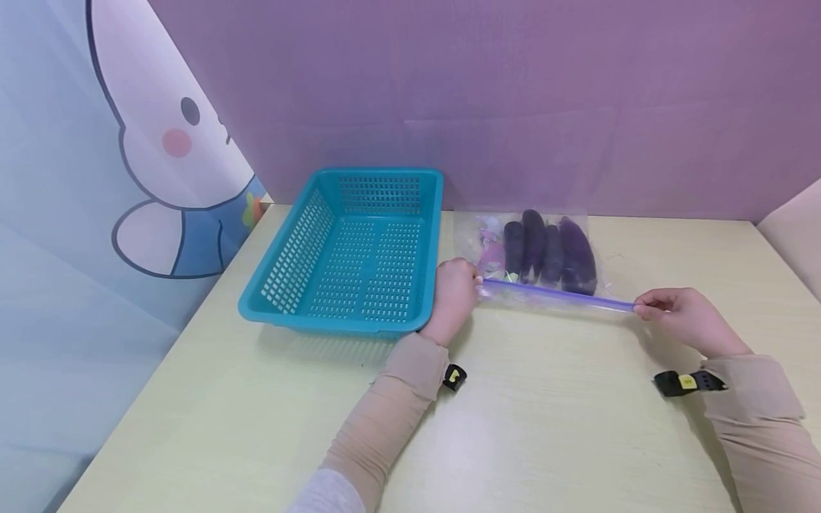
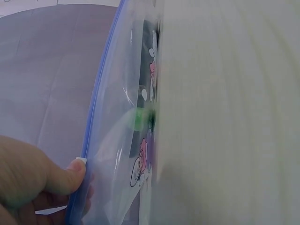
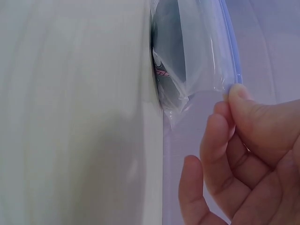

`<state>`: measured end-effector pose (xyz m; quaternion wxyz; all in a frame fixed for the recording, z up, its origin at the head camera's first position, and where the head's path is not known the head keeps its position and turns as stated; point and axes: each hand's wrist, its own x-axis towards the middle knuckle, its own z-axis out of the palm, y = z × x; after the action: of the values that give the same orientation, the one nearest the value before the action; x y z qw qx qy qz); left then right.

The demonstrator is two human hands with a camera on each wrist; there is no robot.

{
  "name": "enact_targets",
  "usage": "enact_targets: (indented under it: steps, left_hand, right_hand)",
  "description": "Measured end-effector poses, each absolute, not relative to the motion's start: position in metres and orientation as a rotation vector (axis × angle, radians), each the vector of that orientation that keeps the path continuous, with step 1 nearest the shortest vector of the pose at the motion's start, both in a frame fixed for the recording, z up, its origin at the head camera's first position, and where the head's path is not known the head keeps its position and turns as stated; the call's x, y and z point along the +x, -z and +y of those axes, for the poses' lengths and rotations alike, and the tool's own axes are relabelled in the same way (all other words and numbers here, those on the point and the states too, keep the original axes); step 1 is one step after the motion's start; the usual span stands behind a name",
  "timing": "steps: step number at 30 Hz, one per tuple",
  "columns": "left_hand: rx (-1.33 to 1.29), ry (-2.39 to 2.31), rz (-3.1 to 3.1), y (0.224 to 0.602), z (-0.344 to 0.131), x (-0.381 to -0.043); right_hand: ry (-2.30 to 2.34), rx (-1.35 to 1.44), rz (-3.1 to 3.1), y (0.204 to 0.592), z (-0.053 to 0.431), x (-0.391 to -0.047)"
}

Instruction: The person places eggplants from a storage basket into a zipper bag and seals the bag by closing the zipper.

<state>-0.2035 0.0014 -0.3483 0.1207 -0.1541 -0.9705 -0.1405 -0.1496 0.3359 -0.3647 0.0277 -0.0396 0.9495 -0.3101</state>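
Note:
A clear zip bag (image 1: 467, 246) with pink cartoon prints lies on the table, several dark purple eggplants (image 1: 534, 246) side by side in it. Its blue-purple zip strip (image 1: 558, 292) is stretched straight along the near side. My left hand (image 1: 455, 292) pinches the strip's left end; in the left wrist view a small white tab (image 2: 81, 160) shows at the thumb tip. At the other end, my right hand (image 1: 689, 319) pinches the strip's corner between thumb and index finger, the other fingers loosely bent (image 3: 215, 150). Whether the zip is sealed, I cannot tell.
An empty teal plastic basket (image 1: 437, 235) stands left of the bag, its near right corner close to my left wrist. Behind the pale wooden table (image 1: 532, 427) hangs a purple backdrop (image 1: 513, 92). On the left is a blue cloth (image 1: 58, 285) with a cartoon figure.

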Motion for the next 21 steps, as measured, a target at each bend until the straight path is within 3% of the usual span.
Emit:
enact_targets:
  steps: [21]
  left_hand:
    - [-0.385,0.269,-2.855,0.3491,0.0031,-0.2052]
  right_hand:
    - [0.967,-0.097,2.893,0.3675,0.3433,-0.1508]
